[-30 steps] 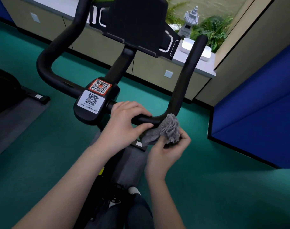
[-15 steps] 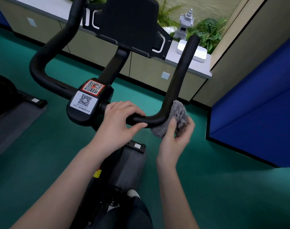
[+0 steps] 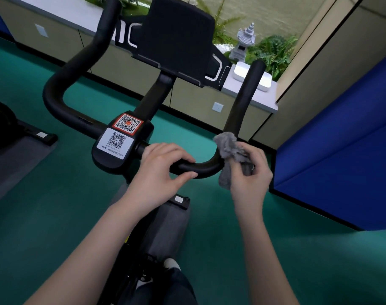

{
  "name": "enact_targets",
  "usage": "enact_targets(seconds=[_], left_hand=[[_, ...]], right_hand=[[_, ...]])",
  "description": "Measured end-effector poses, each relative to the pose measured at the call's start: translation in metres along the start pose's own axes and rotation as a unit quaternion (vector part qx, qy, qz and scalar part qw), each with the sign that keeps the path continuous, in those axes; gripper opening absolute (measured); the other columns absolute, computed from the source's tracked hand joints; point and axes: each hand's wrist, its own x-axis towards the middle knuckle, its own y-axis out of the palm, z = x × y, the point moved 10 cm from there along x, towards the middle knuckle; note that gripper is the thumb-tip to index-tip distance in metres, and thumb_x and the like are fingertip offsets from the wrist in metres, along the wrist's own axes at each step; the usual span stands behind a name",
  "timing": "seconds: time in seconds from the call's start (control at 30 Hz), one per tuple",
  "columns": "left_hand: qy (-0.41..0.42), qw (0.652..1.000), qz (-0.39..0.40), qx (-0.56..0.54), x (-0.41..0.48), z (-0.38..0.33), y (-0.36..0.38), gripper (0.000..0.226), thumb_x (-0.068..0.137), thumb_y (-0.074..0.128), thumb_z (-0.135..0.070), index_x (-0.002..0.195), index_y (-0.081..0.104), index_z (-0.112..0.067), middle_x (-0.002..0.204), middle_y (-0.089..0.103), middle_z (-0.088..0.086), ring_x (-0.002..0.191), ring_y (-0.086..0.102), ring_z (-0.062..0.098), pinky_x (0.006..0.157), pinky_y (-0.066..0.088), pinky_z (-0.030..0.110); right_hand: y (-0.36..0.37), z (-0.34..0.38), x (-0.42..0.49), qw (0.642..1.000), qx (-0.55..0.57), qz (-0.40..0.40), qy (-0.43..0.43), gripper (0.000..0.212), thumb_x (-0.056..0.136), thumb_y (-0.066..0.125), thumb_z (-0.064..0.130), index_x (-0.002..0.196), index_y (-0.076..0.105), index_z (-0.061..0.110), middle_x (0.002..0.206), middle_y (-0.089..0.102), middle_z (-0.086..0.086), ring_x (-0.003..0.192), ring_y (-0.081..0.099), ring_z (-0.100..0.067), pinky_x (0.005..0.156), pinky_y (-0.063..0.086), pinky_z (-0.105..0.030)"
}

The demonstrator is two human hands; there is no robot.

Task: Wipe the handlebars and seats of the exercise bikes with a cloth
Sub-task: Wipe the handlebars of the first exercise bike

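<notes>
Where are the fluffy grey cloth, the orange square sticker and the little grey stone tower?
fluffy grey cloth [image 3: 226,144]: head view, bunched top part.
orange square sticker [image 3: 128,123]: head view, its middle.
little grey stone tower [image 3: 243,46]: head view, middle tiers.

A stone lantern [image 3: 244,42] stands among ferns [image 3: 275,49] behind a white box [image 3: 263,81].

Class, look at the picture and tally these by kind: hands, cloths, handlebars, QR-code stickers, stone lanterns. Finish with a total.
2 hands: left hand, right hand
1 cloth
1 handlebar
2 QR-code stickers: orange sticker, white sticker
1 stone lantern
Total: 7
</notes>
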Motion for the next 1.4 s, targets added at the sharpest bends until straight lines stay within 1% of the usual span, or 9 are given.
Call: enact_targets(seconds=[0.17,0.33,0.5,0.67,0.77,0.9,1.03,1.27,1.4], left_hand=[[0.001,1.000,-0.001,-0.009,0.000,0.002,0.001,0.019,0.074,0.079,-0.026,0.089,0.069,-0.020,0.090,0.063,-0.010,0.092,0.054,0.009,0.096,0.017,0.012],[0.005,1.000,-0.002,-0.014,0.000,0.004,0.002,0.019,0.073,0.079,-0.028,0.089,0.068,-0.023,0.089,0.062,-0.013,0.091,0.052,0.005,0.096,0.017,0.011],[0.007,1.000,-0.006,-0.026,0.001,0.006,0.002,0.022,0.070,0.081,-0.028,0.087,0.069,-0.023,0.089,0.062,-0.014,0.089,0.051,0.003,0.094,0.017,0.009],[0.001,0.999,-0.007,-0.033,0.000,0.007,0.001,0.022,0.070,0.081,-0.029,0.088,0.070,-0.022,0.088,0.063,-0.014,0.088,0.051,0.003,0.094,0.016,0.007],[-0.002,0.999,-0.010,-0.037,0.001,0.008,0.000,0.022,0.070,0.081,-0.029,0.087,0.070,-0.021,0.087,0.063,-0.013,0.088,0.051,0.004,0.093,0.017,0.008],[-0.004,0.999,-0.007,-0.036,0.002,0.009,0.002,0.023,0.068,0.082,-0.027,0.087,0.071,-0.021,0.089,0.064,-0.011,0.089,0.055,0.009,0.092,0.018,0.009],[-0.003,0.999,-0.004,-0.038,0.002,0.009,0.002,0.022,0.068,0.082,-0.028,0.084,0.070,-0.020,0.085,0.064,-0.011,0.085,0.055,0.009,0.090,0.020,0.009],[0.001,0.999,0.001,-0.042,0.002,0.012,0.005,0.021,0.070,0.080,-0.032,0.084,0.068,-0.023,0.085,0.062,-0.015,0.084,0.053,0.006,0.091,0.020,0.010],[0.002,0.999,0.005,-0.043,0.002,0.011,0.006,0.020,0.070,0.073,-0.037,0.085,0.068,-0.024,0.085,0.061,-0.015,0.085,0.054,0.007,0.092,0.021,0.012]], right_hand=[[0.010,0.012,0.036,0.994,-0.087,0.069,-0.024,0.026,0.077,0.068,-0.009,0.098,0.071,0.007,0.097,0.065,-0.007,0.086,0.055,0.006,0.078,0.041,-0.007],[0.021,0.031,0.060,0.982,-0.121,0.144,-0.031,0.022,0.077,0.071,-0.001,0.097,0.072,0.010,0.096,0.070,-0.002,0.091,0.062,-0.007,0.082,0.048,-0.017],[0.073,0.050,0.036,0.901,-0.231,0.346,-0.123,0.017,0.073,0.078,0.014,0.090,0.075,0.013,0.082,0.067,0.003,0.078,0.059,-0.008,0.068,0.039,-0.014],[0.084,0.052,0.069,0.869,-0.323,0.350,-0.133,0.016,0.079,0.073,0.014,0.094,0.074,0.009,0.083,0.069,-0.005,0.076,0.061,-0.017,0.065,0.044,-0.019],[0.098,0.053,0.070,0.857,-0.317,0.389,-0.120,0.016,0.078,0.072,0.017,0.093,0.075,0.015,0.073,0.065,0.006,0.067,0.059,-0.003,0.059,0.041,-0.005],[0.135,0.034,0.035,0.743,-0.386,0.530,-0.131,0.012,0.074,0.073,0.024,0.085,0.074,0.021,0.070,0.064,0.004,0.071,0.061,-0.012,0.064,0.051,-0.020],[0.150,0.022,0.046,0.676,-0.474,0.542,-0.157,0.013,0.068,0.077,0.019,0.081,0.074,0.015,0.070,0.067,-0.002,0.072,0.065,-0.022,0.067,0.058,-0.039],[0.153,0.029,0.073,0.681,-0.479,0.541,-0.118,0.017,0.063,0.081,0.025,0.079,0.075,0.022,0.061,0.062,0.014,0.064,0.059,-0.002,0.056,0.047,-0.019],[0.144,0.026,0.062,0.679,-0.478,0.543,-0.128,0.014,0.074,0.072,0.019,0.086,0.074,0.014,0.072,0.068,0.003,0.080,0.064,-0.017,0.065,0.052,-0.022]])
